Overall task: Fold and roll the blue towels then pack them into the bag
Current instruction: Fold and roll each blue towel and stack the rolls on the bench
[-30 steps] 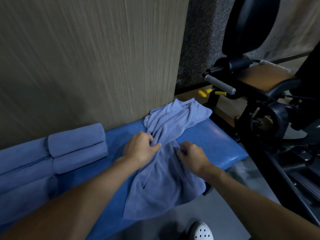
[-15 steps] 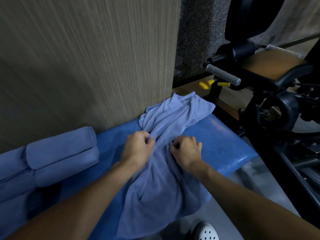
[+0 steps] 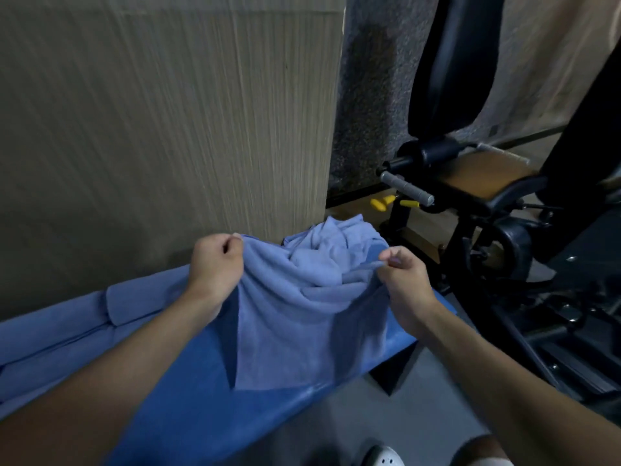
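Your left hand (image 3: 215,264) and right hand (image 3: 405,280) hold one blue towel (image 3: 302,317) up over the blue padded table (image 3: 188,408). The fingers (image 3: 221,245) of each hand are curled and pinch the towel's upper edge. The hands are apart and the edge sags between them. The cloth is soft, matte terry. Its near part hangs as a flat sheet over the table's front, and its far part lies bunched in folds on the table by the wall (image 3: 168,112).

The table top is smooth, slightly glossy and a deeper blue than the towel. To your left, rolled towels (image 3: 134,301) of the same blue lie on the table against the wall, shaped like cylinders; blur hides how many there are. The wall is a beige panel with fine vertical grain.

To your right stands a black gym machine (image 3: 470,230) with a brown seat pad, a grey ribbed handle (image 3: 406,188) and yellow knobs (image 3: 379,205). A white shoe (image 3: 383,457) shows at the bottom edge, on grey floor.
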